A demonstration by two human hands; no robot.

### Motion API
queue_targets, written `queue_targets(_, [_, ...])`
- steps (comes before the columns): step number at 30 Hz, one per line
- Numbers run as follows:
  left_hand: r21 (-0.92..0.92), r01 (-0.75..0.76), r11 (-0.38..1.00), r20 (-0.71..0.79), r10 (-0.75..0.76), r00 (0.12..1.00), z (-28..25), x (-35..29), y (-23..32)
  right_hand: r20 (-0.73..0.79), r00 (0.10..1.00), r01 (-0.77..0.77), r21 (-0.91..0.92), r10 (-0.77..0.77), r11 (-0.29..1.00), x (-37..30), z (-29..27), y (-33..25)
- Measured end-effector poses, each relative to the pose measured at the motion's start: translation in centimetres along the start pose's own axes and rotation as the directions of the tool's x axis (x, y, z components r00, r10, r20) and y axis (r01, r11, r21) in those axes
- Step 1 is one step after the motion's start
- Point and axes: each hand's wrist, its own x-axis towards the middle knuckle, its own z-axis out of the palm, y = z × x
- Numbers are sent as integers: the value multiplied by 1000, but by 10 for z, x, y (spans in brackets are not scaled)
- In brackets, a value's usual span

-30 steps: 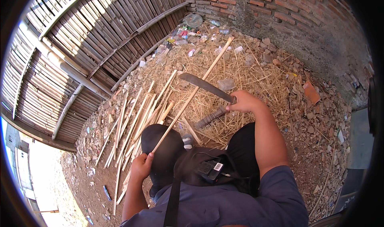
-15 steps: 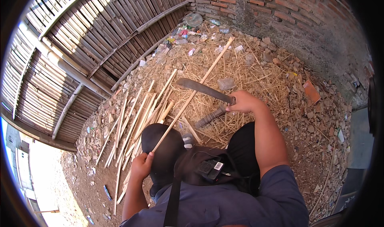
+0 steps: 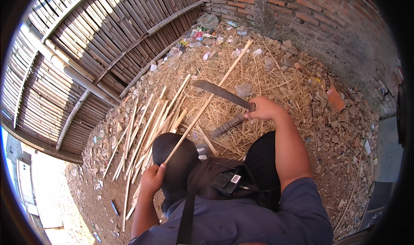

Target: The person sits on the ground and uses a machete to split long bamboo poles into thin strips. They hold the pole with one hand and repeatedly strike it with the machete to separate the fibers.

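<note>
A long pale bamboo strip (image 3: 233,67) slants across my left knee, its far end over the straw-covered ground. My left hand (image 3: 152,178) is closed round its near end. In my right hand (image 3: 265,108) is the handle of a machete (image 3: 221,93), whose dark curved blade points left and crosses the strip. Whether blade and strip touch, I cannot tell. Below the right hand a ridged, dark, rod-like piece (image 3: 227,127) lies on the shavings. Several more bamboo strips (image 3: 140,137) are heaped to the left of my left knee.
Straw-like shavings (image 3: 276,87) and rubble cover the ground ahead. A slatted bamboo fence (image 3: 116,38) stands at the left, a brick wall (image 3: 319,18) at the back right. Plastic litter (image 3: 196,40) gathers in their corner. A tile piece (image 3: 335,99) lies at the right.
The machete's blade tip has risen slightly, tilting the blade more steeply across the strip. My left hand and the bamboo strip have stayed in place.
</note>
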Motion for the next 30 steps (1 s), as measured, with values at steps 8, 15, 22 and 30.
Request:
queue_targets(8, [-51,26,998,8,-25,1000,2,0,-5,20,995,99,-104,-97,990,3,11,-8])
queue_targets(15, [-45,25,999,8,-25,1000,0,-1,0,20,1000,17,6,-17,1000,2,3,4])
queue_targets(22, [-44,26,999,3,-26,1000,2,-2,-3,4,1000,24,7,-24,1000,2,4,-2])
queue_targets(30, [-16,17,1000,-9,-17,1000,3,0,-6,6,999,40,12,-40,999,1,2,-2])
